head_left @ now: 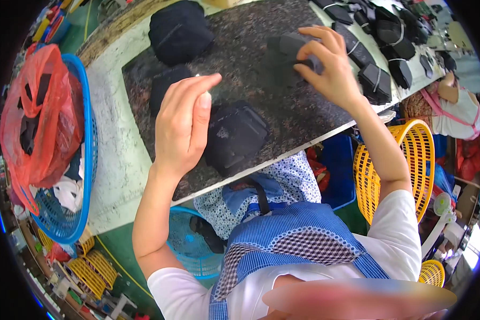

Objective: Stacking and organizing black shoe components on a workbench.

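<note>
My left hand [181, 122] is raised over the dark mottled slab [240, 69], fingers stretched and side by side, with nothing visible in it. Beneath and beside it lies a stack of black fabric pieces [237, 136] near the table's front edge. Another black piece [168, 80] is partly hidden behind that hand. Farther off sits a bigger black fabric pile [180, 32]. My right hand [328, 64] hovers over the right part of the slab, its fingers curved and apart. A motion-smeared dark piece [282, 53] appears at its fingertips; contact is unclear.
Tied bundles of black pieces [376, 82] crowd the table's right side. A blue basket [90, 133] with a red plastic bag [48, 106] stands at the left. Yellow basket [362, 170], blue bin [341, 176] and light-blue basket [194, 256] sit below the front edge. Another person [453, 109] is at the right.
</note>
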`<state>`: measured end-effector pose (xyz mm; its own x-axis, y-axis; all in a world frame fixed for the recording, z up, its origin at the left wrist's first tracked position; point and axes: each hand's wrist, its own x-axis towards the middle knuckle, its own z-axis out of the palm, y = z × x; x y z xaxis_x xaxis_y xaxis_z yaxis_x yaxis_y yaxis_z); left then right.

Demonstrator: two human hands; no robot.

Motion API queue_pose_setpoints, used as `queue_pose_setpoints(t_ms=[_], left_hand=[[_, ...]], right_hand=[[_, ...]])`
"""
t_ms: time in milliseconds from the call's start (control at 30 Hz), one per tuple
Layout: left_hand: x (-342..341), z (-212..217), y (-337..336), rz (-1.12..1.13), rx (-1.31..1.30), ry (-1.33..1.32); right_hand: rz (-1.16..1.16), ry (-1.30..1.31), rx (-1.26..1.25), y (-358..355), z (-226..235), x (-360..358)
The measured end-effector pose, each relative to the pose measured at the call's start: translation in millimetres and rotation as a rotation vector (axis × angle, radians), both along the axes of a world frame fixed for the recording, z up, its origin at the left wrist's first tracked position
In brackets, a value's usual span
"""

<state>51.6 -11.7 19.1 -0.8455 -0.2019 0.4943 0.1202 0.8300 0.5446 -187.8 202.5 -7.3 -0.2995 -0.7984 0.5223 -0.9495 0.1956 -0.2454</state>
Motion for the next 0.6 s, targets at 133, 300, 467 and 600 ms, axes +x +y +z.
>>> queue_pose_setpoints(t_ms=[133,300,467,600], left_hand=[[22,15,41,0.104,0.589,-0.013],[74,13,62,-0.134,0.834,-0.628],[89,10,49,0.001,1.214,-0.576],[63,-2,16,0.143,1.125,-0.53]], right_hand=[[0.134,-0.86,-0.025,10,38,64],[0.454,-1.166,0.448,9,43,110],[0.348,-1.555,0.629,-14,52,103],[0.22,-1.195,0.527,-37,34,99]])
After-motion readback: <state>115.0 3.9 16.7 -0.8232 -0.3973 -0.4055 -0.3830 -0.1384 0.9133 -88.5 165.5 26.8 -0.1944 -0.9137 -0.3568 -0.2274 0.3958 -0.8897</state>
